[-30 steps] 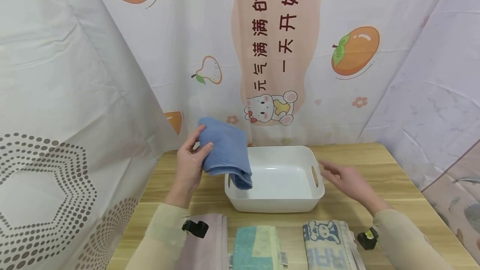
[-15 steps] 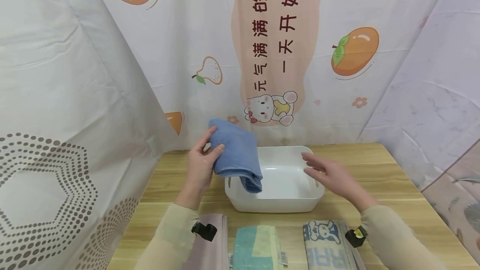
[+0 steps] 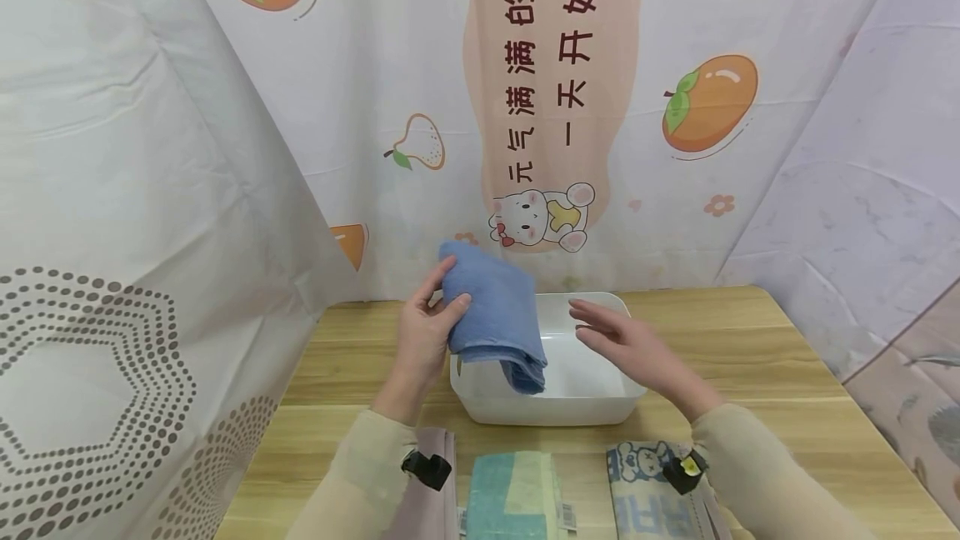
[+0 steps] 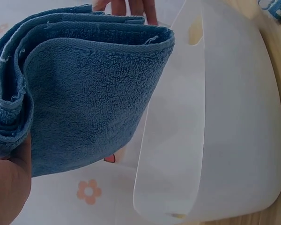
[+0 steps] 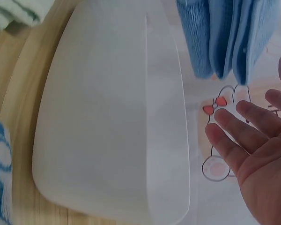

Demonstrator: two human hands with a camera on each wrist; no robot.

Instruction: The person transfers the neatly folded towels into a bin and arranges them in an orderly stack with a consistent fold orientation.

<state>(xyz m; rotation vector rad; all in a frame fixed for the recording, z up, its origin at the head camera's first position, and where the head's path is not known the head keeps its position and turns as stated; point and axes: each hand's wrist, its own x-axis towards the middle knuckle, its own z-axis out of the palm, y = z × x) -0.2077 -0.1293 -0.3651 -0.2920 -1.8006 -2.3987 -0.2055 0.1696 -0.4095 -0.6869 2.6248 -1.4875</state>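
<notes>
A folded blue towel [image 3: 495, 307] hangs over the left part of a white basket [image 3: 555, 412], gripped at its left edge between the thumb and fingers of my left hand [image 3: 427, 332]. Its folded layers show in the left wrist view, where the towel [image 4: 93, 93] stays above the basket's rim. My right hand [image 3: 626, 344] is over the basket's right side, holding nothing. In the right wrist view the fingers of the right hand [image 5: 257, 150] are extended and spread, apart from the towel [image 5: 225, 37]. The towel hides part of the basket's inside.
Along the near side of the wooden table [image 3: 720, 323] lie a pink folded towel [image 3: 431, 498], a teal and yellow towel [image 3: 513, 494] and a blue and cream patterned towel [image 3: 648, 494]. A printed curtain [image 3: 420, 48] hangs behind the table.
My left hand has carried the blue towel rightward, from the basket's left edge to over it. The right hand has moved left, from beside the right handle to above the basket.
</notes>
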